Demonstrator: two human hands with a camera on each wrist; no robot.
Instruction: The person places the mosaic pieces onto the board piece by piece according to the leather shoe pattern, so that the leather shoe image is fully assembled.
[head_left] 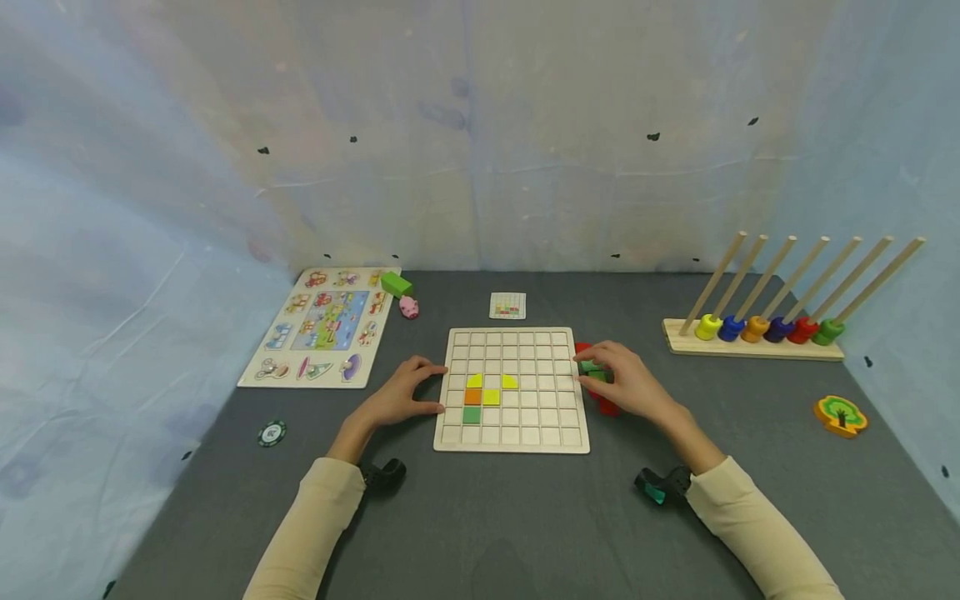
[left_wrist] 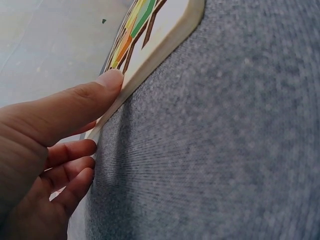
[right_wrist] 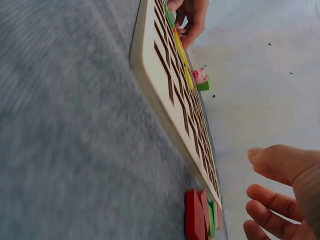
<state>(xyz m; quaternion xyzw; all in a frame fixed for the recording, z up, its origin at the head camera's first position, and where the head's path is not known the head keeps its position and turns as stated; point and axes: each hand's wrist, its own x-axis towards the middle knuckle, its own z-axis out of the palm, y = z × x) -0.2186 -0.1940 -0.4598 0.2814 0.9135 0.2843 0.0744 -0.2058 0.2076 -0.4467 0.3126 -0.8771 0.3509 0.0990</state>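
Observation:
A light wooden grid board (head_left: 549, 437) lies on the dark table. On its left half sit an orange square (head_left: 473, 397), a green square (head_left: 472, 415), a yellow square (head_left: 491, 397) and two small cut-cornered yellow pieces (head_left: 510, 382). My left hand (head_left: 400, 393) rests at the board's left edge, thumb and fingers spread along it; the left wrist view shows the thumb tip (left_wrist: 111, 80) on the rim. At the right edge, my right hand (head_left: 626, 385) hovers, fingers apart with nothing between them, over red pieces (right_wrist: 195, 214) and green pieces (head_left: 592, 367), partly hiding them.
Behind the board lies a small pattern card (head_left: 507, 306). A picture puzzle (head_left: 258, 374), green block (head_left: 397, 284), pink pig (head_left: 408, 307) and poker chip (head_left: 272, 433) are on the left. To the right are a peg stand (head_left: 750, 346) with coloured rings and a tree piece (head_left: 841, 416).

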